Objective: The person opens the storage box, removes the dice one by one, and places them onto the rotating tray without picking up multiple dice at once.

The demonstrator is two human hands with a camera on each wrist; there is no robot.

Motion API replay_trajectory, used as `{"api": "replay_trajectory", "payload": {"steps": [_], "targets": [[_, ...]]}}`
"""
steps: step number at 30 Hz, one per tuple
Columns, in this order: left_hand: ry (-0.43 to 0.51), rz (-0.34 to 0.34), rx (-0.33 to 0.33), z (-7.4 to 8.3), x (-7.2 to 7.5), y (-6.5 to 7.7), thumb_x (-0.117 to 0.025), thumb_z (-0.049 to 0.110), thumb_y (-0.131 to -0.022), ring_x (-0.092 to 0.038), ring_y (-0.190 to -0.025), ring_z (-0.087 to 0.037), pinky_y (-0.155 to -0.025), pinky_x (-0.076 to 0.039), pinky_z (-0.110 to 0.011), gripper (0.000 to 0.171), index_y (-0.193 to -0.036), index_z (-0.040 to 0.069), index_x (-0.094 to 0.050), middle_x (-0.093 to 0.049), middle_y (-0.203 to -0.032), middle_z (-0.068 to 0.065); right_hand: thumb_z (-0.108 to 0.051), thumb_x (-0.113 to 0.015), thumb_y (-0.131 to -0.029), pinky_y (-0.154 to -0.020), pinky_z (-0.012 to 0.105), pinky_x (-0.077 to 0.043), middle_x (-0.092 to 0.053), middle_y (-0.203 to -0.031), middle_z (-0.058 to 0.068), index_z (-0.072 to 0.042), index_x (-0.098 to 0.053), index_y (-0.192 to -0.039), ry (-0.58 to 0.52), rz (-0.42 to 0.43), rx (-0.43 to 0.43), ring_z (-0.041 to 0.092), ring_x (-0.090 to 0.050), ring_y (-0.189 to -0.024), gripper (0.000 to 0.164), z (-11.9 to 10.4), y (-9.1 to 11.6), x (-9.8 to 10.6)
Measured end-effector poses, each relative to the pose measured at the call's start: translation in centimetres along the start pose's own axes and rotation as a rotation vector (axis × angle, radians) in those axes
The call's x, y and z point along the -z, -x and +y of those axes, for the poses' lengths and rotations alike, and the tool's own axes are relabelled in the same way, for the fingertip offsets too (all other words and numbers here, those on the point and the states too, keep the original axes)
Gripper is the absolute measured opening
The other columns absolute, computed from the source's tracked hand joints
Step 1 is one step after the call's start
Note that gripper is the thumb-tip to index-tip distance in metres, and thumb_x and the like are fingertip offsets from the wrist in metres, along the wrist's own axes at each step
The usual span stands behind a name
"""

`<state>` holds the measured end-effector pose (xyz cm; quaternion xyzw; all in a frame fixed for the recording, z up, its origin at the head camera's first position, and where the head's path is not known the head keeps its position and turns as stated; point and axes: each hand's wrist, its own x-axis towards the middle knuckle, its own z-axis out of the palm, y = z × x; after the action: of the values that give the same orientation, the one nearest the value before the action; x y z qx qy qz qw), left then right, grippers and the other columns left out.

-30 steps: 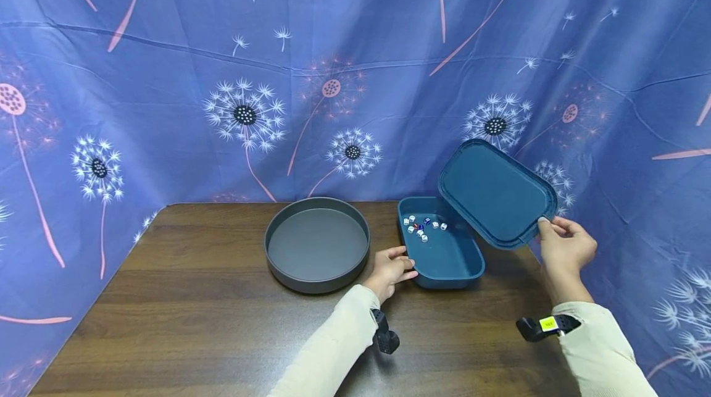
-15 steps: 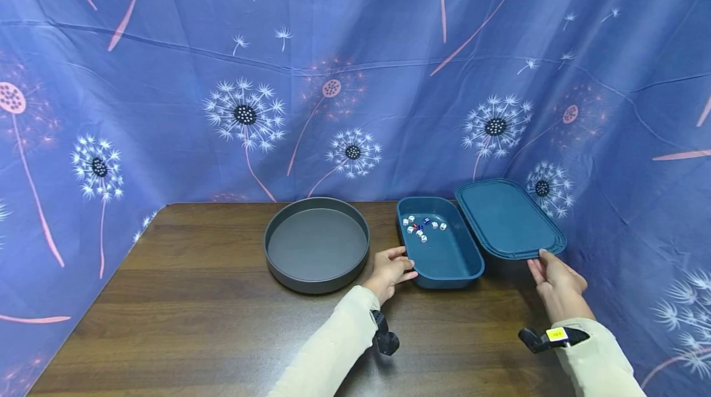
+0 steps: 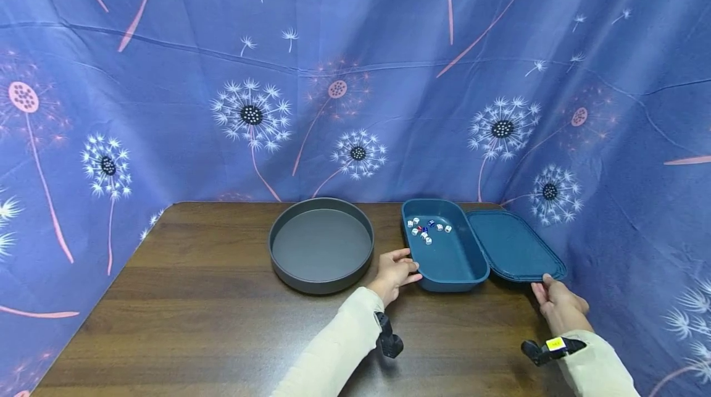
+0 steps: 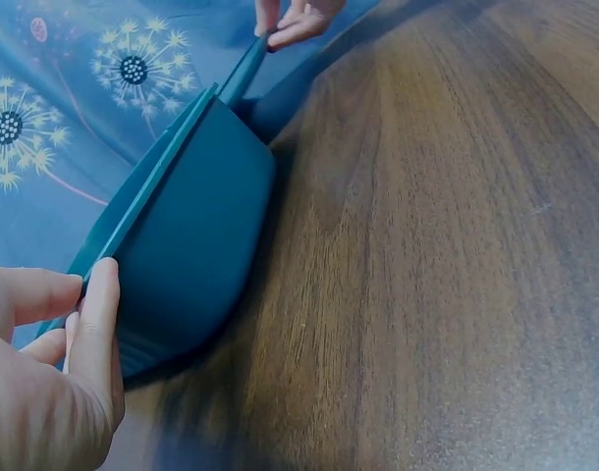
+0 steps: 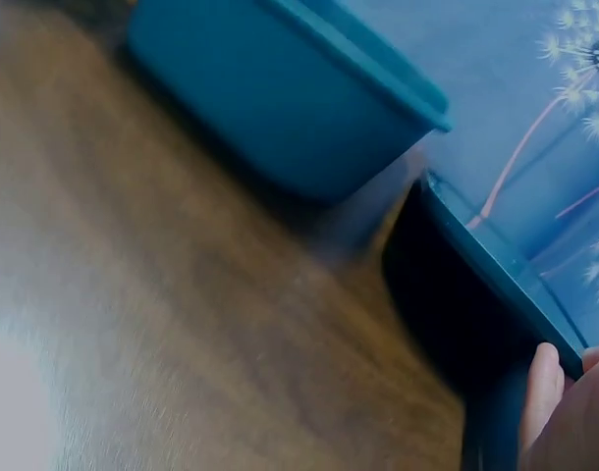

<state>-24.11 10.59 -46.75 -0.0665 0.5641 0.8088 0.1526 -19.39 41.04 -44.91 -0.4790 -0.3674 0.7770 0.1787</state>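
Observation:
A teal plastic box stands at the right of the table, with several small white, blue and red dice lying towards its far end. My left hand holds the box at its near left corner; in the left wrist view, its fingertips are at the rim and outer wall. Just right of the box is its matching teal lid. My right hand pinches the lid's near right corner, thumb on top and fingers beneath. A dark gap shows under the lid in the right wrist view.
A round dark grey pan with a low wall stands left of the box. The brown wooden table ends at a blue dandelion-print curtain behind and at the right, close to the lid.
My right hand has brought the lid down from a raised, tilted position over the box to low beside it on the right. My left hand has stayed on the box.

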Motion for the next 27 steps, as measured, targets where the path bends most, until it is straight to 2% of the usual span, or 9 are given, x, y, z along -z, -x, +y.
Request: {"api": "replay_trajectory", "payload": {"steps": [3,9,11,13,16,27], "targets": [[-0.002,0.003,-0.006,0.0,0.0,-0.1,-0.06,-0.017,-0.083,-0.064,-0.095,-0.031,-0.074,-0.061,-0.034,0.048,-0.13,-0.011,-0.05,-0.055,-0.088,-0.009,0.002,-0.061,-0.088,-0.056,0.019,-0.058,-0.057,-0.052,-0.003,-0.011,-0.048,-0.093,0.052,-0.007,0.007,0.007,-0.06,-0.048,0.019,0.4,-0.5,0.0],[-0.006,0.015,-0.006,-0.2,0.1,-0.3,-0.061,-0.017,-0.082,-0.064,-0.095,-0.031,-0.073,-0.061,-0.034,0.049,-0.129,-0.011,-0.051,-0.056,-0.088,-0.009,0.002,-0.059,-0.087,-0.055,0.018,-0.058,-0.055,-0.048,-0.005,-0.011,-0.045,-0.092,0.249,-0.021,0.047,0.006,-0.06,-0.046,0.02,1.1,-1.3,-0.1],[-0.009,0.014,-0.004,-0.2,0.1,-0.3,-0.061,-0.017,-0.082,-0.065,-0.094,-0.031,-0.072,-0.061,-0.034,0.049,-0.129,-0.011,-0.051,-0.056,-0.088,-0.009,0.001,-0.058,-0.088,-0.053,0.019,-0.058,-0.055,-0.048,-0.004,-0.009,-0.047,-0.088,0.295,-0.027,0.06,0.007,-0.06,-0.045,0.015,1.3,-1.6,-0.2],[-0.008,0.016,-0.001,-0.2,0.0,-0.3,-0.061,-0.017,-0.082,-0.065,-0.093,-0.03,-0.072,-0.061,-0.033,0.049,-0.129,-0.011,-0.051,-0.057,-0.088,-0.009,0.0,-0.057,-0.09,-0.052,0.019,-0.058,-0.055,-0.047,-0.003,-0.008,-0.049,-0.081,0.345,-0.035,0.072,0.007,-0.06,-0.045,0.014,1.4,-1.8,-0.4],[-0.013,0.017,-0.005,-0.2,-0.1,-0.2,-0.061,-0.017,-0.082,-0.065,-0.092,-0.03,-0.071,-0.062,-0.033,0.049,-0.129,-0.011,-0.051,-0.057,-0.087,-0.009,0.001,-0.057,-0.09,-0.053,0.021,-0.058,-0.055,-0.047,-0.002,-0.006,-0.051,-0.07,0.383,-0.048,0.072,0.008,-0.06,-0.045,0.022,1.6,-2.0,-0.5],[-0.023,0.021,0.0,0.0,-0.2,0.0,-0.061,-0.016,-0.083,-0.065,-0.089,-0.028,-0.072,-0.061,-0.034,0.047,-0.128,-0.01,-0.052,-0.055,-0.086,-0.008,0.01,-0.054,-0.086,-0.055,0.021,-0.059,-0.057,-0.051,0.004,0.002,-0.05,-0.07,0.619,-0.16,0.071,0.01,-0.061,-0.046,0.018,0.7,-2.5,-0.2]]}}
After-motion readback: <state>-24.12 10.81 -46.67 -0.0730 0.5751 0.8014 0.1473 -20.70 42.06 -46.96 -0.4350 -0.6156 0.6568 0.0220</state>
